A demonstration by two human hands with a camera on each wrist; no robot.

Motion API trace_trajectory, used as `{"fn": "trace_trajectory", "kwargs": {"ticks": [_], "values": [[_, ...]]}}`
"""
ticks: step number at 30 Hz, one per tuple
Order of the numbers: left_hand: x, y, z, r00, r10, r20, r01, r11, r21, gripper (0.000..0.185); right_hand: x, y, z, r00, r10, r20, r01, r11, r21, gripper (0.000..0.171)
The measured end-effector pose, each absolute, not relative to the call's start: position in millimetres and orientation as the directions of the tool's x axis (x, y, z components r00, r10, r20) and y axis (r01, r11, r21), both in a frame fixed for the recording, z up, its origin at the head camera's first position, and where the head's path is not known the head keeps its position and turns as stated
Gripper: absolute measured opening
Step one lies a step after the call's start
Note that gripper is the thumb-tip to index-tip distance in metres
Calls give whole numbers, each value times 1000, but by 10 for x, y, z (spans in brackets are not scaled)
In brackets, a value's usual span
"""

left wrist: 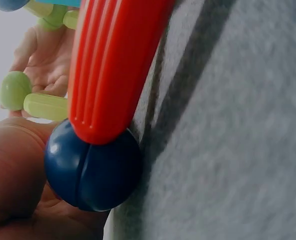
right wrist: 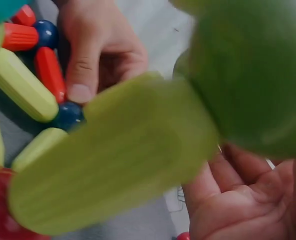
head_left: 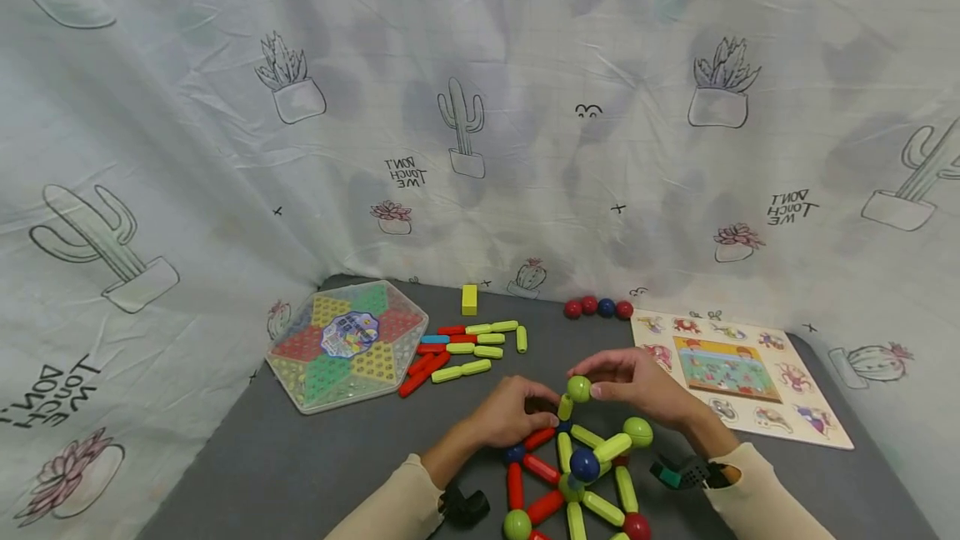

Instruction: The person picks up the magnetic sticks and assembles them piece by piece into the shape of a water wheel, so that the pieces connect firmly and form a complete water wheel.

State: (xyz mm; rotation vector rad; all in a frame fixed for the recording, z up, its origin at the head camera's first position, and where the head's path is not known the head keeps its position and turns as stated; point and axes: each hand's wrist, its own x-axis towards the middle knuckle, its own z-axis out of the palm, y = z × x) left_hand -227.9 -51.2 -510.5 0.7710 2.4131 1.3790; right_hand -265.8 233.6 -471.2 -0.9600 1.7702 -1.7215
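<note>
A structure of red and green rods and balls (head_left: 585, 473) stands on the grey table (head_left: 300, 465) near the front edge. At its top my right hand (head_left: 637, 386) pinches a green ball (head_left: 578, 388) sitting on an upright green rod (head_left: 564, 407). My left hand (head_left: 517, 415) curls its fingers round that rod's lower end, by a dark blue ball (right wrist: 67, 115). In the left wrist view a red rod (left wrist: 112, 65) meets a blue ball (left wrist: 92, 170) close against my palm. The right wrist view is filled by a blurred green ball (right wrist: 253, 75) and green rod (right wrist: 112, 155).
A hexagonal game box (head_left: 347, 342) lies at the back left, with loose red and green rods (head_left: 465, 348) beside it. A yellow block (head_left: 469, 299) and three balls (head_left: 597, 307) sit at the back. A picture puzzle board (head_left: 738, 377) lies right. Cactus-print cloth hangs behind.
</note>
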Motion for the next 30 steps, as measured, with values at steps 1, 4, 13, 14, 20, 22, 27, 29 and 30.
{"fn": "trace_trajectory", "kwargs": {"ticks": [1,4,13,14,20,22,27,29,30], "values": [[-2274,-505,-5104,-824,565,39,320,407,856,20,-2635,2333,-4706,-625,-770,129,-145,-47,-988,34],[-2263,-482,-5112,-818,574,39,320,399,859,19,-2582,2325,-4700,-613,-778,137,-152,-54,-987,34],[-2242,-458,-5127,-808,588,40,323,384,865,20,-2514,2348,-4716,-620,-773,135,-158,-46,-986,33],[-2241,-457,-5126,-808,588,41,323,384,865,20,-2510,2347,-4720,-627,-767,137,-166,-40,-985,33],[-2236,-448,-5117,-805,592,44,320,370,872,19,-2494,2326,-4715,-667,-736,118,-199,24,-980,30],[-2234,-448,-5117,-803,593,48,322,365,874,19,-2494,2326,-4718,-672,-732,116,-208,36,-977,31],[-2243,-467,-5129,-800,599,45,311,350,884,21,-2485,2395,-4795,-703,-701,121,-202,33,-979,32],[-2253,-499,-5127,-794,607,37,294,331,897,24,-2466,2446,-4859,-724,-680,119,-176,16,-984,32],[-2259,-524,-5120,-789,613,33,283,315,906,25,-2453,2475,-4897,-731,-671,120,-161,-1,-987,32]]}}
